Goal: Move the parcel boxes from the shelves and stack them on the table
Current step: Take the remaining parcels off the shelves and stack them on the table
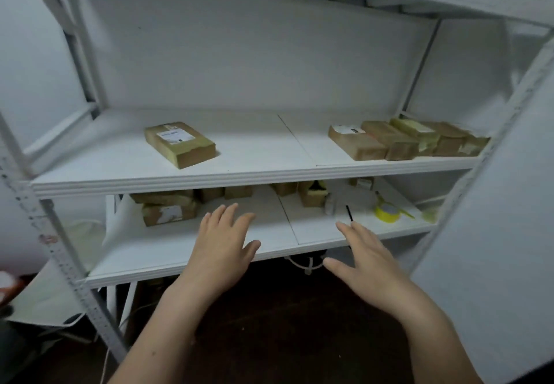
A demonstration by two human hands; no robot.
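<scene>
Our 2 hands, left (223, 240) and right (364, 259), hover spread and empty before the white lower shelf board (192, 252). Brown taped cardboard parcels (168, 208) sit deep on it; reaching blind risks knocking them.

We see soft, even, cool light on the white shelving unit (192, 180), with no glare. The floor (287, 317) beneath lies in deep shadow. Wide-angle distortion bows the uprights at the edges. The picture is slightly soft overall; the lower-shelf boxes (168, 208) sit dim and blurred.
</scene>
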